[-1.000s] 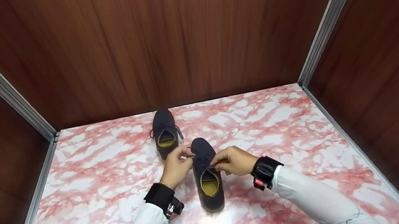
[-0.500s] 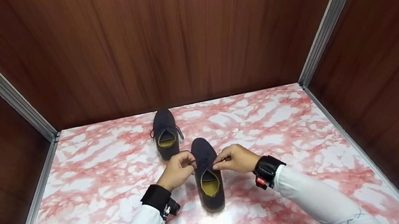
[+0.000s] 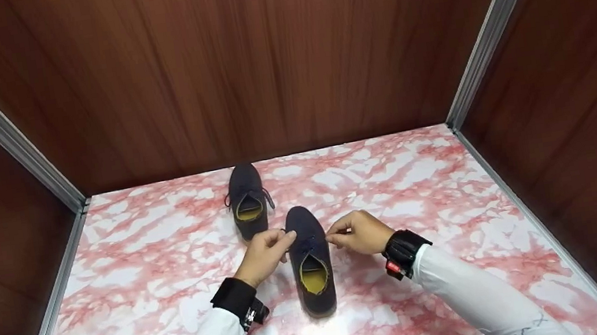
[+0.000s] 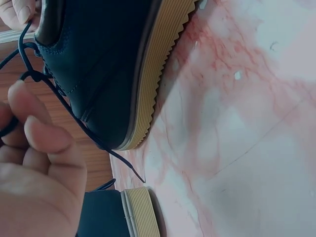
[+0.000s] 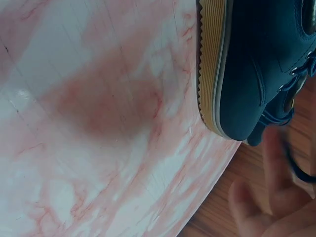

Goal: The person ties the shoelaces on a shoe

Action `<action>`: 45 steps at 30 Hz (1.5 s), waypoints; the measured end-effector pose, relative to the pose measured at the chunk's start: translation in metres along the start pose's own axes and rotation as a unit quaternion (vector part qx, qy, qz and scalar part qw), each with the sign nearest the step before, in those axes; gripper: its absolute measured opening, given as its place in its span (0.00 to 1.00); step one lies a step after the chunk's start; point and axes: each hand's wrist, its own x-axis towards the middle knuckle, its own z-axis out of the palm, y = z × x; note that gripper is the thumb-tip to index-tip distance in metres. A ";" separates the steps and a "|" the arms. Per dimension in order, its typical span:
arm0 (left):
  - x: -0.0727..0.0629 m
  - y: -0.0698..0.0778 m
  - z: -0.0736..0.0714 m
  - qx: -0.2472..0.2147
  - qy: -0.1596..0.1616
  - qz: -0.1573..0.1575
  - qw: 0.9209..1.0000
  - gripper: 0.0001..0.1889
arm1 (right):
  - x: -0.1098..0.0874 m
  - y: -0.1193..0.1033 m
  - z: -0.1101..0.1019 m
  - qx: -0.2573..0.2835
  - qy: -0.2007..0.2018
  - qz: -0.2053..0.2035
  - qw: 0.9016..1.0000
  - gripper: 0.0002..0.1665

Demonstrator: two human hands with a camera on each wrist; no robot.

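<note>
A dark navy lace-up shoe (image 3: 317,304) with a yellow insole stands between my hands, its toe pointing away. My left hand (image 3: 264,257) is at its left side, thumb and finger pinching a loop of the dark shoelace (image 4: 37,75). At the shoe's right side, my right hand (image 3: 365,232) pinches another part of the lace; its fingertips (image 4: 22,11) show on it in the left wrist view. The lace crosses in a knot over the tongue, and one loose end trails down the shoe's side. In the right wrist view the right hand (image 5: 276,207) is blurred beside a lace strand.
A matching shoe (image 3: 244,180) with loosely hanging laces stands farther back, left of the first. Both rest on a red-and-white marbled surface (image 3: 405,181). Brown wood-grain panels (image 3: 272,66) with grey metal edging (image 3: 482,42) enclose the back and sides.
My right hand has drawn outward to the right from the lacing. The left hand has shifted slightly back towards me, its thumb now over the shoe's left edge. Both shoes stay put.
</note>
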 end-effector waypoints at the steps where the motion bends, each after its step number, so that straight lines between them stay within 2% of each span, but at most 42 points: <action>1: 0.000 0.000 0.000 0.008 0.007 -0.006 1.000 0.25 | 0.000 0.000 0.000 -0.002 0.002 0.003 1.000 0.08; 5: 0.000 -0.001 0.000 0.052 0.026 -0.022 0.998 0.30 | 0.000 0.003 0.001 -0.013 0.014 0.009 1.000 0.07; 8: -0.002 -0.002 -0.001 0.085 0.029 -0.021 0.996 0.30 | 0.001 0.004 0.002 -0.008 0.017 0.011 1.000 0.07; 14: -0.004 0.000 0.001 0.118 0.023 -0.012 0.993 0.24 | 0.002 0.001 0.005 0.022 -0.002 0.008 1.000 0.07; 20: -0.005 0.005 0.004 0.142 0.017 -0.025 0.989 0.16 | 0.002 -0.001 0.008 0.037 -0.001 0.000 0.999 0.05; 24: -0.006 0.010 0.007 0.186 0.019 -0.030 0.982 0.21 | 0.004 -0.002 0.010 0.047 0.010 -0.006 0.999 0.04; 28: -0.005 0.014 0.011 0.215 0.016 -0.022 0.976 0.26 | 0.006 -0.004 0.011 0.042 0.016 -0.005 0.999 0.03; 33: -0.003 0.014 0.014 0.230 0.009 -0.006 0.973 0.22 | 0.008 -0.006 0.013 0.026 0.020 -0.004 0.999 0.02; 39: -0.004 0.011 0.015 0.220 0.002 -0.018 0.975 0.16 | 0.010 -0.007 0.015 0.026 0.033 -0.006 0.999 0.03; 45: -0.005 0.008 0.018 0.222 0.012 -0.016 0.975 0.14 | 0.012 -0.008 0.021 0.030 0.050 -0.016 0.998 0.02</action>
